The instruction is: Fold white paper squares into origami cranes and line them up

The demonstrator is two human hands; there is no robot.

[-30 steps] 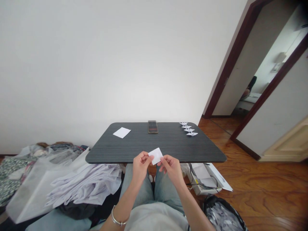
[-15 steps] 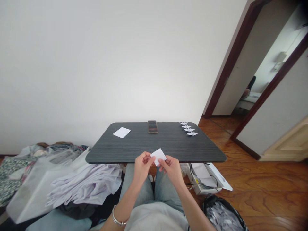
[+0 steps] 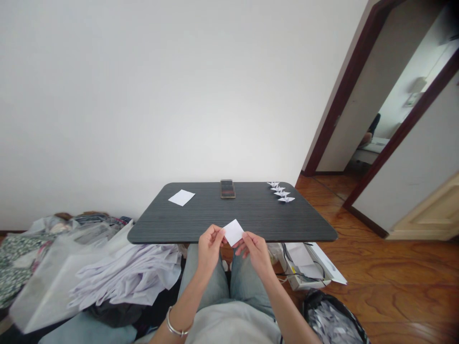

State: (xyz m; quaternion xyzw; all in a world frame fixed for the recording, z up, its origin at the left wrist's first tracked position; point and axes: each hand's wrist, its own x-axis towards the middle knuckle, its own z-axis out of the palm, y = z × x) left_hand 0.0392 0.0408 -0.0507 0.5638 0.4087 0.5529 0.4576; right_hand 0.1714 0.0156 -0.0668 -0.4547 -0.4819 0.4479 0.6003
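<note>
A small folded square of white paper (image 3: 234,232) is held at the near edge of the dark table (image 3: 215,217), one corner pointing away from me. My left hand (image 3: 211,243) pinches its left corner between thumb and fingers. On the opposite corner, my right hand (image 3: 255,249) grips with the thumb on top and the fingers partly hidden beneath. Several white paper cranes (image 3: 286,199) stand in a row at the table's far right. Flat on the left side lies a white paper sheet (image 3: 181,197).
A phone-like dark object (image 3: 227,189) lies at the table's back middle. Heaped cloth (image 3: 129,274) is at the lower left. Below the table on the right are a white box with cables (image 3: 304,267) and a black bag of paper scraps (image 3: 333,322).
The folded paper has shifted slightly left and now shows more of its face. My right thumb has moved from its lower part to the right corner.
</note>
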